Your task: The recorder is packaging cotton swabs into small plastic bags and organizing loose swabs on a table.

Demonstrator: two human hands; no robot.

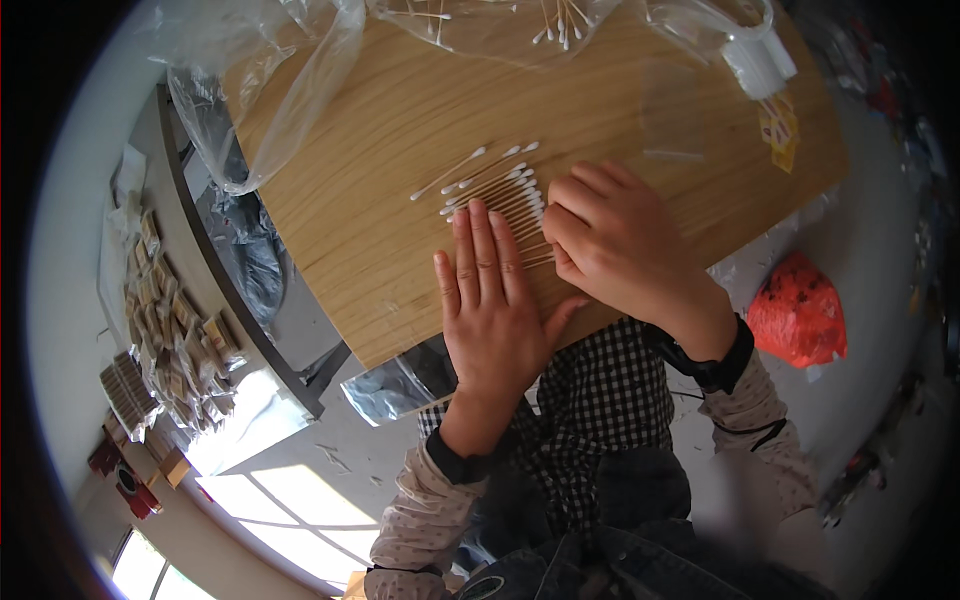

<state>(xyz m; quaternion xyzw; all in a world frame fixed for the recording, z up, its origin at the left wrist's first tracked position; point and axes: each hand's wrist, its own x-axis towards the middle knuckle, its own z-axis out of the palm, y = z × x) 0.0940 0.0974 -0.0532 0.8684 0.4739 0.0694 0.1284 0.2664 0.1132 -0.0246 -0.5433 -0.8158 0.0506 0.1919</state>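
Note:
A row of cotton swabs (508,203) lies side by side on the wooden table (370,240), their white tips lined up slantwise. My left hand (492,315) rests flat over the near-left part of the row, fingers stretched out and thumb apart. Against the right-hand ends of the swabs, my right hand (622,240) is closed with its fingers curled in; whatever they pinch is hidden. Just beyond the row, a loose cotton swab (447,174) lies at a slant, apart from the others.
Clear plastic bags (290,110) cover the far-left edge, and more swabs (562,25) lie in clear plastic at the far side. A white container (758,62) and yellow packet (779,130) sit far right. A red bag (798,312) stands on the floor; small packets (175,330) fill a side table.

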